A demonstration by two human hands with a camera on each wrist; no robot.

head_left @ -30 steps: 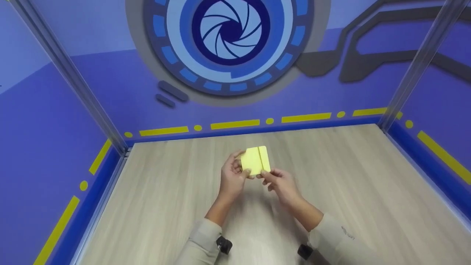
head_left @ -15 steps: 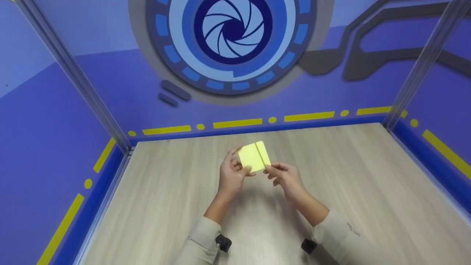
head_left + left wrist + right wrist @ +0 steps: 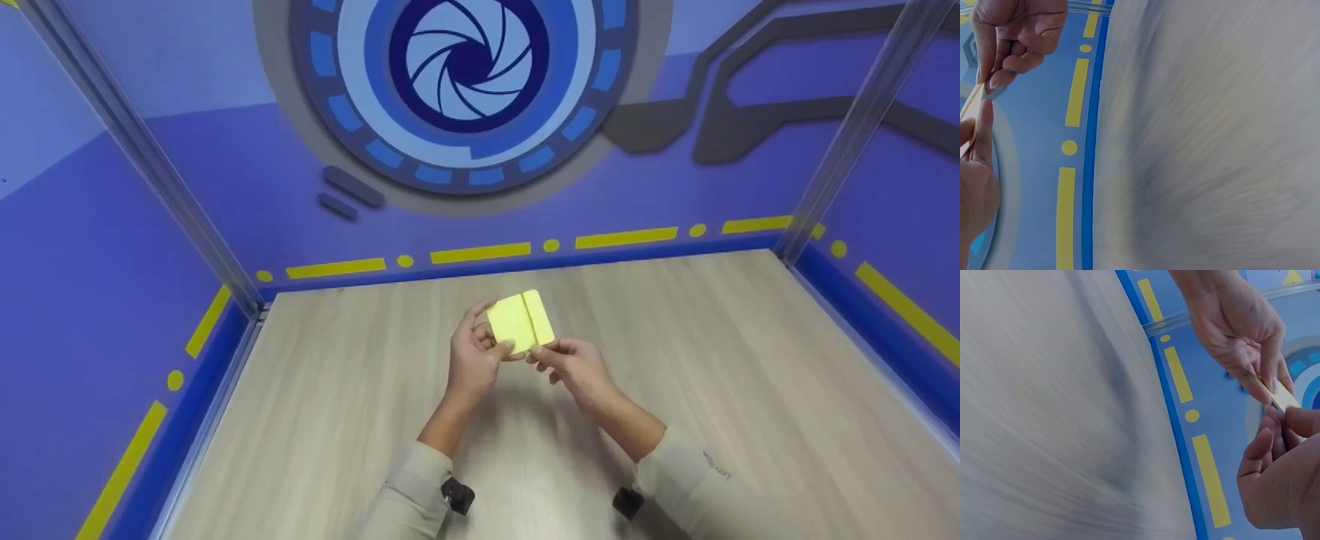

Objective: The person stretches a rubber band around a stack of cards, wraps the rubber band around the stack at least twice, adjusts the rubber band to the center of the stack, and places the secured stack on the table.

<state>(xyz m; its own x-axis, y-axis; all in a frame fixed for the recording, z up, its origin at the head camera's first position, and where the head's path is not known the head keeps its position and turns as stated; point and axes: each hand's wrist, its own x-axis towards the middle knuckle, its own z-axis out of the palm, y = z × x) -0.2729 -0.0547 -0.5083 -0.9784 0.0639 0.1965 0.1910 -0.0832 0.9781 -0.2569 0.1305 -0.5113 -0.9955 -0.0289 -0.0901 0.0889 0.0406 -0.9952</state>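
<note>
A small square yellow notebook [image 3: 511,322], with a darker band along its right side, is held up above the table, slightly tilted. My left hand [image 3: 472,360] grips its left side, thumb on the front near the lower edge and fingers behind. At the lower right edge my right hand [image 3: 581,371] pinches it between thumb and fingertips. The left wrist view shows the notebook [image 3: 972,109] nearly edge-on at the far left. In the right wrist view its thin edge [image 3: 1283,398] shows between both hands. The notebook's back is hidden in the head view.
A wood-grain table [image 3: 337,405] lies beneath the hands. Blue printed panels [image 3: 390,225] with yellow dashes rise at the back and both sides, joined by metal corner posts [image 3: 161,169]. Black wrist cameras [image 3: 457,496] sit by the sleeves.
The notebook has tilted a little anticlockwise since the earliest frame. My right thumb shifted right to its lower corner, then back left along the lower edge. My left hand keeps its grip.
</note>
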